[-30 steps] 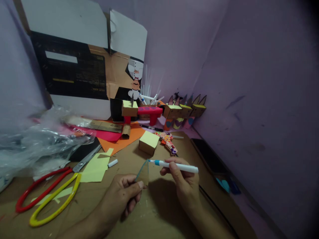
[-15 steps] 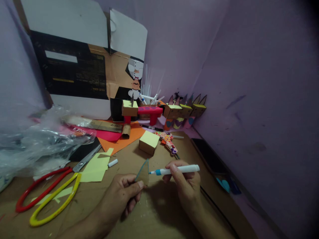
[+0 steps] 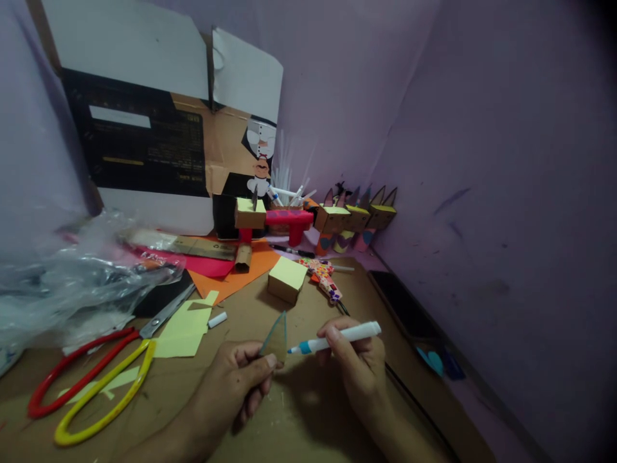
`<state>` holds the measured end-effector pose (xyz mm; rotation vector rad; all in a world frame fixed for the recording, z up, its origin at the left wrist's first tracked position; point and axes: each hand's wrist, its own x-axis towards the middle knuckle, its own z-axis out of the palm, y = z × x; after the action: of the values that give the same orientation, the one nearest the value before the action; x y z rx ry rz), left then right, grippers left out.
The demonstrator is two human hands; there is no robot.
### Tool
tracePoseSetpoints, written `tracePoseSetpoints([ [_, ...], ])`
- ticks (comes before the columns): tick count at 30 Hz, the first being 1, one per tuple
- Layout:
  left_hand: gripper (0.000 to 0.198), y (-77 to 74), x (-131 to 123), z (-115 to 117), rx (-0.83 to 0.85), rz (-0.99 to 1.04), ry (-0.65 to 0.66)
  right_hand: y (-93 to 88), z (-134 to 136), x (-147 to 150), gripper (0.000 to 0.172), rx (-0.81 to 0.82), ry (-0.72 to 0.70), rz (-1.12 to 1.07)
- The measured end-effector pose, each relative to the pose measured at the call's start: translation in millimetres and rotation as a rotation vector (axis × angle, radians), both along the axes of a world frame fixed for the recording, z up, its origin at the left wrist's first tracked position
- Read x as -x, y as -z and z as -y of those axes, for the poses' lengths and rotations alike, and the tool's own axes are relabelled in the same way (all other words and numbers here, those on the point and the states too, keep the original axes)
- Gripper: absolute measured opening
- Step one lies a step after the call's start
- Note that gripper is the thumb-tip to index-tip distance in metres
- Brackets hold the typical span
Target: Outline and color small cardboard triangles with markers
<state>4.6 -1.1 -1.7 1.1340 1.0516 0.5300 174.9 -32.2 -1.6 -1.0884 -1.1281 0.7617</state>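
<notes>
Centrally, one triangle of cardboard (image 3: 276, 341), point upward, blue line along its slanting left and right edges; it is in front of the person, raised over the brown cardboard sheet (image 3: 250, 444) that covers the table.

Left hand (image 3: 245, 373): closed, the triangle's lower corner pinched between thumb and fingers.

Right hand (image 3: 357, 360): closed about one white marker (image 3: 344, 335), held like a pen, uncapped, blue tip toward the left. Tip at the triangle's right edge; whether touching or just short of it, cannot be told.

Behind the triangle: one small cardboard box (image 3: 288, 283), yellow on top. Just beside it, to the right, one flower-patterned glue gun (image 3: 326, 281), lying flat, black cord running past the right hand.

Left of the hands: one white cap (image 3: 217, 319), on its side, near a cut piece of yellow paper (image 3: 178, 334); one pair of scissors (image 3: 146, 330), blades slightly overlapping that paper, one handle red, one yellow.

Farther left: crumpled clear plastic (image 3: 87, 283).

At the back: orange paper (image 3: 226, 283); a red cardboard animal (image 3: 289, 218) with a box head; three box-headed figures (image 3: 332, 218) with pointed ears, standing in a row.

Far right: one dark phone (image 3: 400, 302), lying flat.
</notes>
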Motion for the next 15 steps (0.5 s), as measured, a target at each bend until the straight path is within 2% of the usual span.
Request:
tracePoseSetpoints([
  [5, 0.039, -0.4, 0.4, 0.8, 0.004, -0.019, 0.001, -2.8, -2.8, 2.1, 0.016, -0.049, 0.037, -0.051],
  [9, 0.037, -3.0, -0.7, 0.4, 0.019, -0.008, -0.014, -5.9, -1.5, 3.8, 0.018, -0.001, 0.033, -0.038],
  [15, 0.037, -1.7, -0.3, -0.7, 0.016, 0.002, -0.002, -3.3, 3.0, 1.2, 0.024, 0.072, -0.045, -0.012],
])
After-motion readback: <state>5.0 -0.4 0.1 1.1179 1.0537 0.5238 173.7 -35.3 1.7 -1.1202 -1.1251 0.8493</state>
